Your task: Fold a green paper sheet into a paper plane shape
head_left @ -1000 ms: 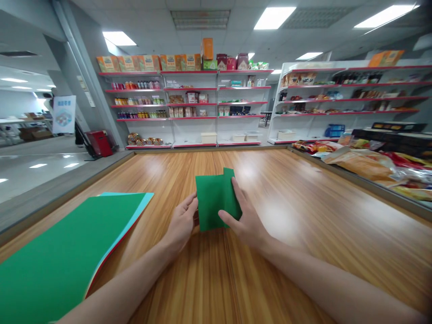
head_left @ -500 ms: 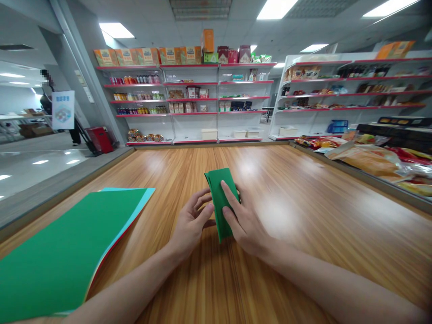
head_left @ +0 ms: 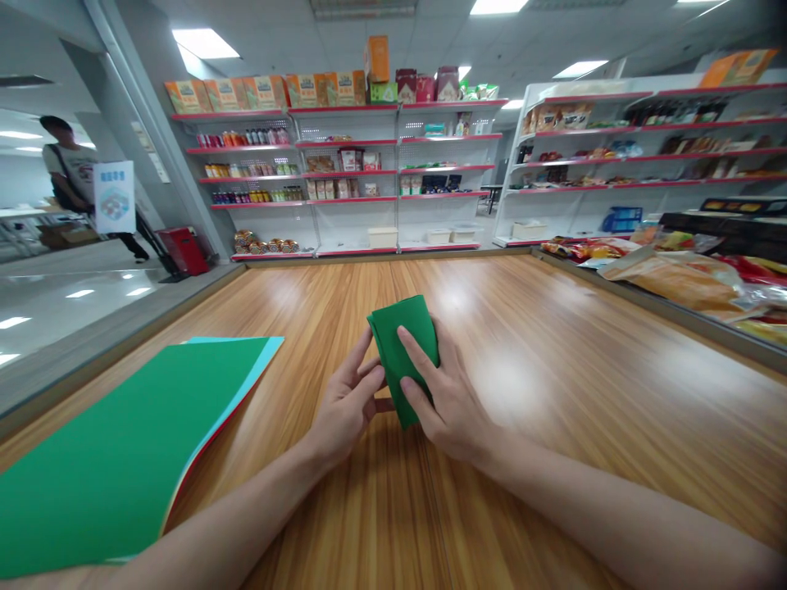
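Note:
A folded piece of green paper (head_left: 407,329) lies on the wooden table (head_left: 553,393) in front of me. My right hand (head_left: 441,392) lies over its right half, fingers flat and pressing it down. My left hand (head_left: 349,400) touches the paper's left folded edge with its fingertips, fingers stretched and close together. Both forearms reach in from the bottom of the view.
A stack of large coloured sheets (head_left: 116,459), green on top, lies at the left on the table. Snack bags (head_left: 682,279) fill a counter at the right. Store shelves (head_left: 344,180) line the back. A person (head_left: 70,176) walks at the far left.
The green paper went from a wider flat sheet to a narrower folded strip. My left hand moved from its left edge to press along the fold; my right hand slid onto it.

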Demonstrator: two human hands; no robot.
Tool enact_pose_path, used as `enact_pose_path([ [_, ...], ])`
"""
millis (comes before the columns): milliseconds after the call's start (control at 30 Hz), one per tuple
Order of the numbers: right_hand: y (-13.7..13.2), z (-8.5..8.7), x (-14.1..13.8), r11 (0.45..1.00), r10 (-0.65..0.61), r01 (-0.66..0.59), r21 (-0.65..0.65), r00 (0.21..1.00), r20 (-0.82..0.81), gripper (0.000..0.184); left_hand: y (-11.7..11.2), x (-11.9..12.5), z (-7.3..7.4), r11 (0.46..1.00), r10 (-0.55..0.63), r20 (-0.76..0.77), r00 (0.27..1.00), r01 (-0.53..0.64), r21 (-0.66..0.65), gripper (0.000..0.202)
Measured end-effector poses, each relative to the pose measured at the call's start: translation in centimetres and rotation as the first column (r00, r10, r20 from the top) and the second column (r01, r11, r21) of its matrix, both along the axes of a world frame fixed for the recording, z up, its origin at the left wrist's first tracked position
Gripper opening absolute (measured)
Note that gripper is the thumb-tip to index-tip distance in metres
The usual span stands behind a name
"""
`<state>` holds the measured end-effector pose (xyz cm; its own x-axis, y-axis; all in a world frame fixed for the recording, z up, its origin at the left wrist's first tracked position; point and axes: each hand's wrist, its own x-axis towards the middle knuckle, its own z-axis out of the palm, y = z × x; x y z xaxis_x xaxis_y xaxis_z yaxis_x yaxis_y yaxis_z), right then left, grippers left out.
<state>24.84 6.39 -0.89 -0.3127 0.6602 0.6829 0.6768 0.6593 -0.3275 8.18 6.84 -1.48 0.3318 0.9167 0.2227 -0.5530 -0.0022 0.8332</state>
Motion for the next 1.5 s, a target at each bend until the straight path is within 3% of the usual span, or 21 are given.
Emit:
enact_pose_path([
  [700,0.19,-0.19,-0.16,0.997,0.047,-0.048,-0.059,0.999,-0.008,0.064,0.08,0.02,-0.05,0.995,0.084,-0.117,0.990,-0.078,0.061,0.066],
  [1000,0.11,0.02,-0.04,0.997,0.048,-0.048,-0.058,0.999,-0.002,0.063,0.01,-0.33,0.12,0.995,0.065,-0.129,0.989,-0.054,0.086,0.077],
  [1500,0.11,-0.04,0.04,0.997,0.070,-0.069,-0.028,0.998,0.003,0.062,0.09,-0.39,-0.04,0.992,0.036,-0.101,0.994,-0.023,0.123,0.076],
])
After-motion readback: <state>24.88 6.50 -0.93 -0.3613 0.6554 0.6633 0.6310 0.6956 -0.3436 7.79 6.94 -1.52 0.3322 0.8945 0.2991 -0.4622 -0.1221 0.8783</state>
